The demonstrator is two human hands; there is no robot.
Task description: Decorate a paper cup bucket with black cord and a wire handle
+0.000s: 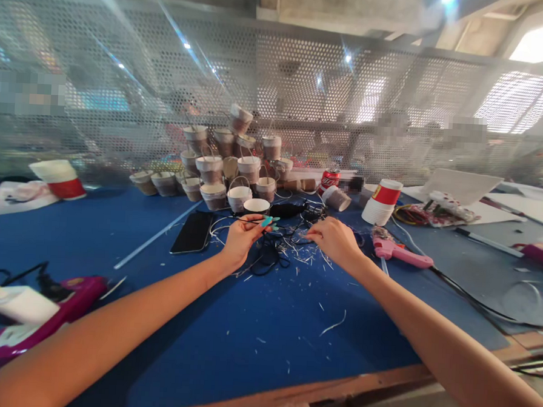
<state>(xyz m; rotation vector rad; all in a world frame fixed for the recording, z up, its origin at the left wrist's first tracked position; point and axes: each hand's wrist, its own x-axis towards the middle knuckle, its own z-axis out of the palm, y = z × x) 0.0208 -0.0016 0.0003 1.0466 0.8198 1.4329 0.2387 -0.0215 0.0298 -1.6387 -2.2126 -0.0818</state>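
Observation:
My left hand is closed in a pinch, with blue-green nails showing, and a thin black cord runs at its fingertips. The cord lies in loose loops on the blue table between my hands. My right hand is closed too, fingers pointing down at the heap of cord and pale scraps. What its fingertips grip is hidden. Just beyond my left hand stands a white-lined paper cup. A black phone lies flat to the left of that hand.
Small handled buckets are stacked at the back against a perforated metal screen. A red can and stacked paper cups stand back right. A pink glue gun lies right; a magenta power strip lies left.

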